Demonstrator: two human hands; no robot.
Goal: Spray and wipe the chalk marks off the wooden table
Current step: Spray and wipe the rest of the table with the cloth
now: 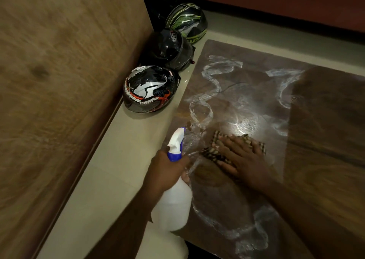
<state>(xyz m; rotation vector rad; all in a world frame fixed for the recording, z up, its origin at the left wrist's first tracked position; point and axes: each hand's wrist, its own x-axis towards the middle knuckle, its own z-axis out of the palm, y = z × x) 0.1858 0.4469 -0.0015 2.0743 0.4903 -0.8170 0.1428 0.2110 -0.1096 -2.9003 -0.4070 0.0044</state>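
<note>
The dark wooden table (pixel 246 81) carries wavy white chalk marks (pixel 213 77) across its top, with wet shine near the middle. My right hand (pixel 241 158) lies flat, fingers spread, pressing a striped brown cloth (pixel 215 152) onto the table near its left edge. My left hand (pixel 167 167) grips the neck of a white spray bottle (pixel 173 203) with a blue and white trigger head (pixel 176 144); it hangs just off the table's left edge, nozzle pointing away from me. More chalk curves (pixel 256 219) lie close to me.
Three motorcycle helmets stand on the pale floor left of the table: a white-and-black fanged one (pixel 150 88), a black one (pixel 169 49), a green-striped one (pixel 187 21). A brown upholstered sofa side (pixel 59 81) fills the left. A lighter wood surface (pixel 325 130) adjoins the table's right.
</note>
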